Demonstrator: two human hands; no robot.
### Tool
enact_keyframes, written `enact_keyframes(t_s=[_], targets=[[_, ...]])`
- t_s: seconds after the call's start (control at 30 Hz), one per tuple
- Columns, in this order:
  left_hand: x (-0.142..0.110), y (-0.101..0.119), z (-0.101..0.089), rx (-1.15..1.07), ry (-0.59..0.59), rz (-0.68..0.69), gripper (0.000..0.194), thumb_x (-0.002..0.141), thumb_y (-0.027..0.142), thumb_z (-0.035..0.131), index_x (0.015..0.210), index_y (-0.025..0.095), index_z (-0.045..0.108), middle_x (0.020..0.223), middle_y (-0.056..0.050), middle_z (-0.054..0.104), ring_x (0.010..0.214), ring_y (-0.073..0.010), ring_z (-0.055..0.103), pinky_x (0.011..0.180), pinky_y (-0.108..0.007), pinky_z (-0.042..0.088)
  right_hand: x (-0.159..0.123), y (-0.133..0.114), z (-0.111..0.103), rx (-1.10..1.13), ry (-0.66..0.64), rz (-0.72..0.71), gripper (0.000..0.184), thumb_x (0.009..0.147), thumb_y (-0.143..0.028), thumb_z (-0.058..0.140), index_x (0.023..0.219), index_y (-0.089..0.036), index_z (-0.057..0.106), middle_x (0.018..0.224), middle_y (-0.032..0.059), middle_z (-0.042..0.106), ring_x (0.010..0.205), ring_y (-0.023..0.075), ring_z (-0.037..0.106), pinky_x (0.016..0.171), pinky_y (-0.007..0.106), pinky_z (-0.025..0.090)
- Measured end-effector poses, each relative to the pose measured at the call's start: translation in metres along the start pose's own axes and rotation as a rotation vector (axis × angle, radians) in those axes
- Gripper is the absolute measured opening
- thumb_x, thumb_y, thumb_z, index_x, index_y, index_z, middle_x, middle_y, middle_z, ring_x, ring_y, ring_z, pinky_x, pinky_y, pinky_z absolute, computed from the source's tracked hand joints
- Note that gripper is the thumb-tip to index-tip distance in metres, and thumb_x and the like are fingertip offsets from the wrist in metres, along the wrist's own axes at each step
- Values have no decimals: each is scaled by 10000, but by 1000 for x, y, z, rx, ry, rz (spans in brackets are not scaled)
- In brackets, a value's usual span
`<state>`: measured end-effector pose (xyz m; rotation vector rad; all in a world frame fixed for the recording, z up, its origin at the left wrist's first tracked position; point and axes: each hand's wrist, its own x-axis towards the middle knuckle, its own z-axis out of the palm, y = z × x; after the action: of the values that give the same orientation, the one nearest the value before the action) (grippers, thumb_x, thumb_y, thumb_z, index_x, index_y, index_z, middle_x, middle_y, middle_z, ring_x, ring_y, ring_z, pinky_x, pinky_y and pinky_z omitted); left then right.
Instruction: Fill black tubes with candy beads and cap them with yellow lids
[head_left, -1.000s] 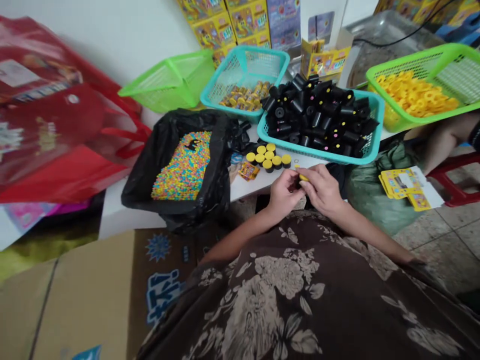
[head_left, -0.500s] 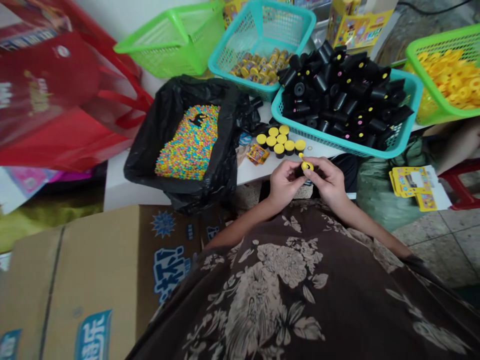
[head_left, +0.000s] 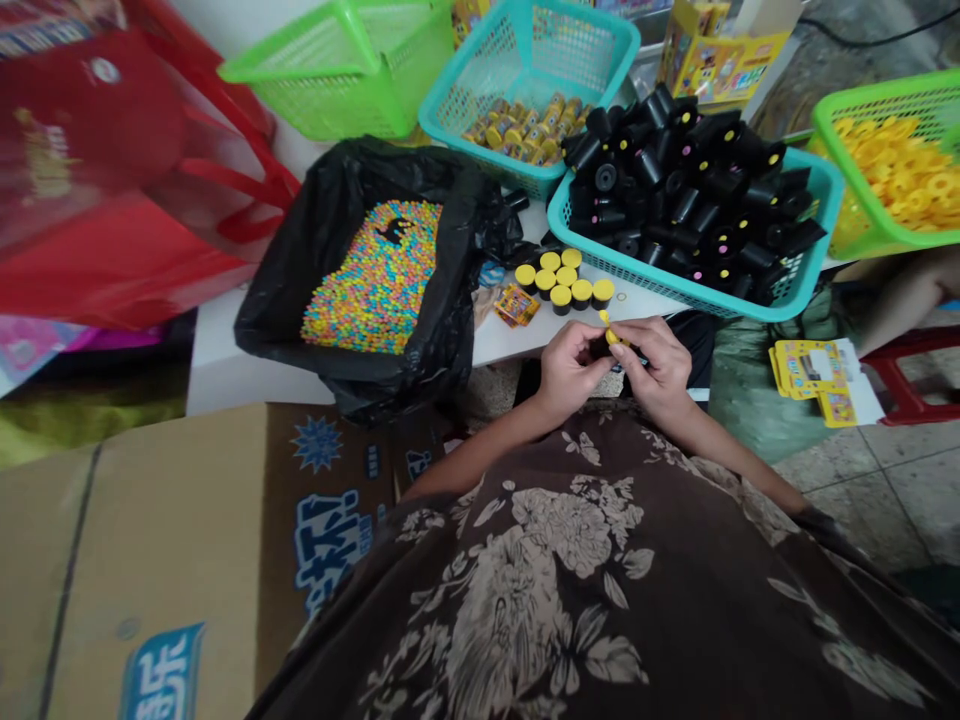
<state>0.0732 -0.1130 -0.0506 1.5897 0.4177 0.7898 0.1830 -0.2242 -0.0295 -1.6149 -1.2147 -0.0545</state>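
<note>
Thumb and fingers of the right hand (head_left: 658, 365) pinch a small yellow piece (head_left: 609, 330) just above a dark part (head_left: 601, 346), partly hidden, in the curled left hand (head_left: 571, 370). Yellow-capped black cylinders (head_left: 562, 282) stand nearby on the worktop (head_left: 510, 350), beside the teal basket (head_left: 675, 285).

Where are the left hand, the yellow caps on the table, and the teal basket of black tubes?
left hand (head_left: 572, 372): head view, back of the hand
yellow caps (head_left: 561, 296): head view, top of one cap in the group
teal basket of black tubes (head_left: 675, 283): head view, front rim
</note>
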Motion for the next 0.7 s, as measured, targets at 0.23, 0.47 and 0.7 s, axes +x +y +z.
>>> enact_keyframes(t_s=[0.23, 0.47, 0.7], targets=[[0, -2, 0, -12, 6, -18, 226, 789, 268, 828, 892, 188, 644, 806, 1, 627, 702, -121, 554, 648, -260, 455, 0, 5, 3, -17, 3, -102, 186, 981, -357, 648, 1060, -280, 797, 1028, 78, 806, 939, 258, 735, 851, 488, 609], [0, 0, 2, 15, 40, 35, 313, 783, 378, 871, 881, 201, 632, 787, 9, 603, 697, -122, 537, 625, -263, 434, 0, 3, 10, 377, 65, 308, 209, 939, -483, 705, 885, -286, 748, 915, 21, 763, 888, 217, 710, 861, 430, 601], [1, 9, -3, 97, 46, 148, 266, 818, 394, 848, 914, 214, 677, 863, -9, 611, 662, -108, 520, 575, -259, 430, 7, 1, 11, 720, -94, 769, 330, 726, -510, 856, 901, -263, 723, 826, -12, 676, 649, 133, 563, 520, 267, 434]])
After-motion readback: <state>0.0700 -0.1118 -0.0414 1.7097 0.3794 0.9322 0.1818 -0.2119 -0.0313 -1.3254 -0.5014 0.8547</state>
